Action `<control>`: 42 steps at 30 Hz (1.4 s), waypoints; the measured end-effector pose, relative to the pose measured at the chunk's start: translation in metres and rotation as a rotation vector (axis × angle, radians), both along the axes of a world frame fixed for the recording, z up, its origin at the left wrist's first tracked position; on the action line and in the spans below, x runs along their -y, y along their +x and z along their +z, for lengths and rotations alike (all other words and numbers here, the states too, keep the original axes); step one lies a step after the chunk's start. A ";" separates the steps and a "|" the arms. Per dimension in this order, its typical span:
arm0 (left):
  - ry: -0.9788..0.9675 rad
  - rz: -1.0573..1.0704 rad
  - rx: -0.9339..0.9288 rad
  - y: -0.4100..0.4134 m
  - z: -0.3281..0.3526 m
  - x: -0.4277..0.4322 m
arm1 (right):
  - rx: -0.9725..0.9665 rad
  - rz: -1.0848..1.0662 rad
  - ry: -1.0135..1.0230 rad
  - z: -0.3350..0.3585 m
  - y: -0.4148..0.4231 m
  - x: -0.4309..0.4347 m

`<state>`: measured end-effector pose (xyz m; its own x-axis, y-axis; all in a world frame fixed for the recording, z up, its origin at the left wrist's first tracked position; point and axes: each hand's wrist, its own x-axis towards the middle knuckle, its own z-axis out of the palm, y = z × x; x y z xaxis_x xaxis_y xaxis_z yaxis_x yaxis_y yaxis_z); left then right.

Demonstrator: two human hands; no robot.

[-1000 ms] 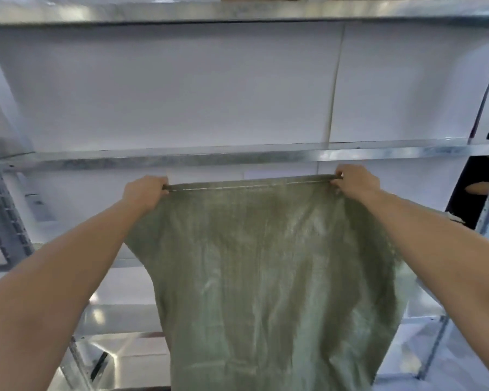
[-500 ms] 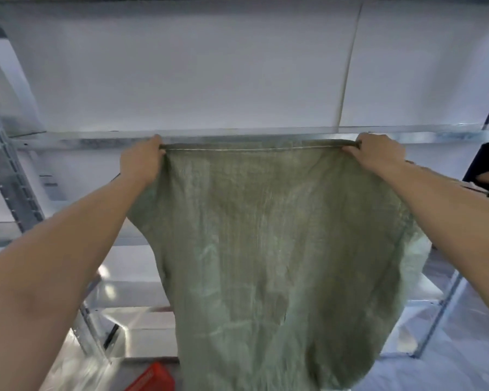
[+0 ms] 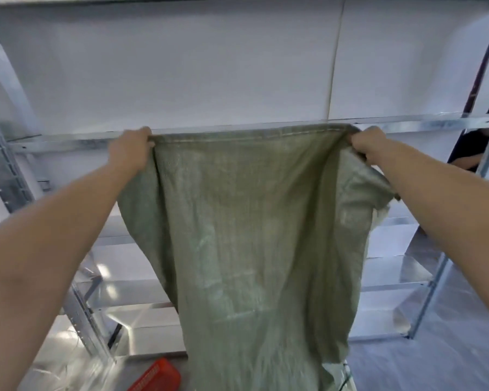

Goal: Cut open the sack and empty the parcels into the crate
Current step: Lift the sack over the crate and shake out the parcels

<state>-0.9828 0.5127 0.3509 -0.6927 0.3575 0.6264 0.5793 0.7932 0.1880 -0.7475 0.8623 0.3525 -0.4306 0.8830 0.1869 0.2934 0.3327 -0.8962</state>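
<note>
As left hand (image 3: 132, 149) and right hand (image 3: 371, 146) hold sack (image 3: 251, 235) up | more crate (image 3: 156, 376) visible

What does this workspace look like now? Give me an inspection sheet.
Surface: pale floor, partly hidden.
Job's things: green woven sack hangs from its upper edge; corner of a red crate below it; parcels not visible.
Clutter: nothing seen.
Hands: left hand and right hand each grip an upper corner of the sack.
Cables: nothing seen.
Surroundings: metal shelving rack behind; a person in dark clothes at the right edge.
</note>
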 end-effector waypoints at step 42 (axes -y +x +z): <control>-0.243 -0.555 0.316 0.310 0.062 -0.039 | -0.234 0.746 -0.443 0.051 0.157 0.185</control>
<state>-0.6731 0.5520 0.4133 -0.5021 0.8178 0.2813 0.8593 0.4351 0.2689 -0.5901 0.6778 0.4034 -0.9149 0.4005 0.0506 -0.0668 -0.0267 -0.9974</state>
